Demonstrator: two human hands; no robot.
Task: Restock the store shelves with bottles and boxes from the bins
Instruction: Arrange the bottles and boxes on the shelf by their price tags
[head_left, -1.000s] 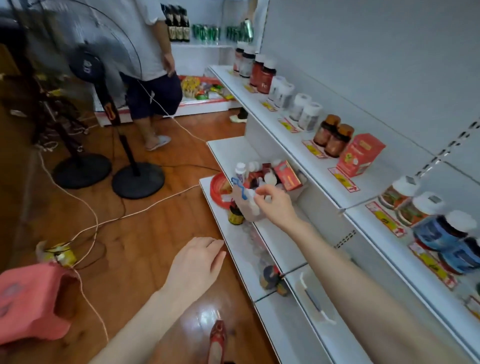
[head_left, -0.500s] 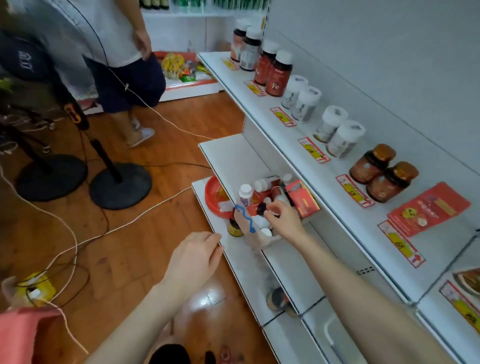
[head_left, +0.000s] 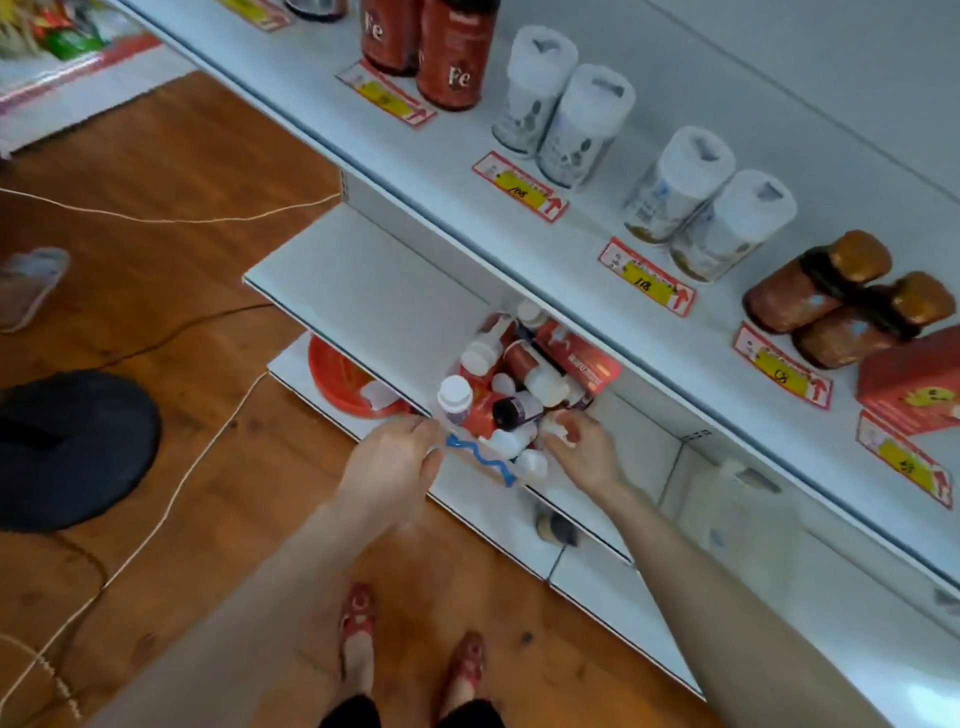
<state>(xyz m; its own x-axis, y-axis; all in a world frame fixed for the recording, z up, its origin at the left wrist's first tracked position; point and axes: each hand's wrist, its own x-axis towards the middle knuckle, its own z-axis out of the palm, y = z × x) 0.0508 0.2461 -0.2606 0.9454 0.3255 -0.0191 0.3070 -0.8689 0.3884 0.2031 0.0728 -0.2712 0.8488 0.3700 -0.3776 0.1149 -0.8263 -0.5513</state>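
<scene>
Head view: left hand (head_left: 387, 462) pinches the bin (head_left: 496, 470) rim; right hand (head_left: 582, 449) curls, seemingly around a white bottle (head_left: 557, 427).

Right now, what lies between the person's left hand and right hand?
In the head view, the near end of the clear plastic bin with its blue wavy handle and white bottles fills the gap between left hand and right hand.

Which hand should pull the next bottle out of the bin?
Right, probably. The right hand is inside the bin, its fingers curled round what looks like a small white bottle. The left hand is busy gripping the bin's rim, likely steadying it.
</scene>
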